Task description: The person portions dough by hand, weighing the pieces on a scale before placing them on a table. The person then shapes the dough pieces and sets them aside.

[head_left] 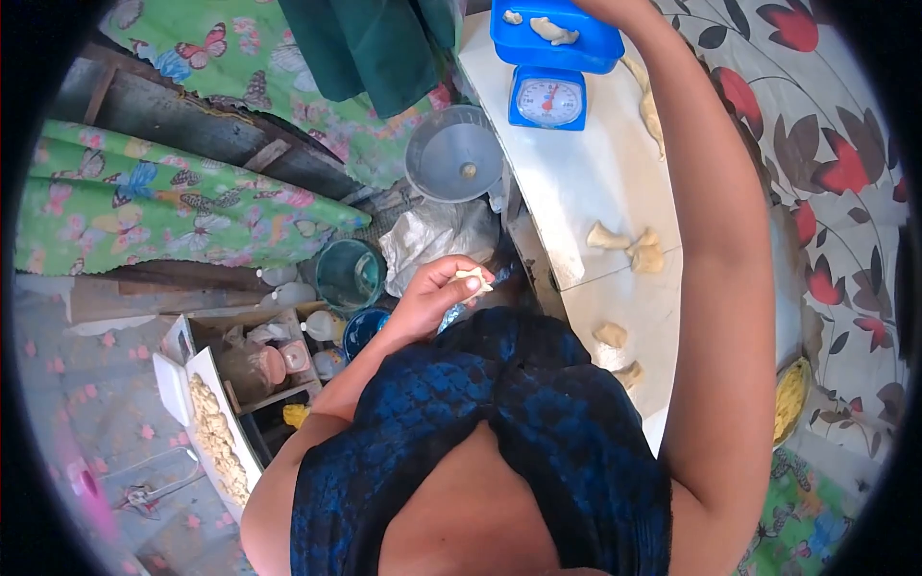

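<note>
Blue scale (pixel 549 60) at table edge | left hand (pixel 444 288) grips dough piece (pixel 473 279) | right hand hidden, grip unclear

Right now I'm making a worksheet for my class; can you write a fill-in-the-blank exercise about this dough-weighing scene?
1. The left hand holds a small piece of ____.
2. The kitchen scale and its tray are coloured ____.
3. The right arm reaches up toward the ____.
4. Several dough pieces lie on the ____ counter.

Missing words: dough; blue; scale; white
</note>
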Demonstrator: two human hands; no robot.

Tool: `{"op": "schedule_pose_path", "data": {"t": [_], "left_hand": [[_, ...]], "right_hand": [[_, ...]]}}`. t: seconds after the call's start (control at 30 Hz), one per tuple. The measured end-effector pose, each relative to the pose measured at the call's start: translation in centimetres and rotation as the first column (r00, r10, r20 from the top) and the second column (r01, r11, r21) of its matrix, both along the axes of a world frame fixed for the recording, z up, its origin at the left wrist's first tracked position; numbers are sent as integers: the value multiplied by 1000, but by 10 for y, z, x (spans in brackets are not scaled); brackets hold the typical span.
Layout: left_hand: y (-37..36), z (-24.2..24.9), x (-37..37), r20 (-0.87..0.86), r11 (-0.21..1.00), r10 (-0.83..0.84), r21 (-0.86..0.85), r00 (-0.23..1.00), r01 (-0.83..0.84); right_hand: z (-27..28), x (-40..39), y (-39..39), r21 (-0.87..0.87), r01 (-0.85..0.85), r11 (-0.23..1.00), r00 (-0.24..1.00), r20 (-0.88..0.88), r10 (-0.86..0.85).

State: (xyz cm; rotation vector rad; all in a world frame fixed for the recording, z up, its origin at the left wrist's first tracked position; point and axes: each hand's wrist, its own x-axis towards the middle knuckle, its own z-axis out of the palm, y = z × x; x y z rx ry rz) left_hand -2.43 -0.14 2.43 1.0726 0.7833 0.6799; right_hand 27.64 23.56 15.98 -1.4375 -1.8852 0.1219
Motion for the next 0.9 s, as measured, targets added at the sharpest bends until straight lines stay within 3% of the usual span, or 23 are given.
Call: {"op": "schedule_pose_path", "data": {"t": [0.63,0.7,0.77,0.83,0.87,0.9], "left_hand": [[4,5,3,-7,1000,-17,-13,1000,17],[4,8,7,65,997,47,-62,997,-43],[5,8,7,103,995,71,-82,992,-63],[6,7,7,144,991,97,-108,985,-82],[7,6,6,164,989,116,-112,980,-98],[7,6,5,182,986,135,-118,974,-115]], "right_hand": [[-19,0,25,15,-40,999,997,67,38],[-10,-15,10,97,-131,987,978,173,113],[14,-32,-36,-190,-224,956,975,-31,222],[13,-54,-82,-196,-593,781,805,-135,577],[5,-64,-107,-216,-770,600,638,-233,734],[-2,-80,-137,-261,-779,570,604,-72,794]]}}
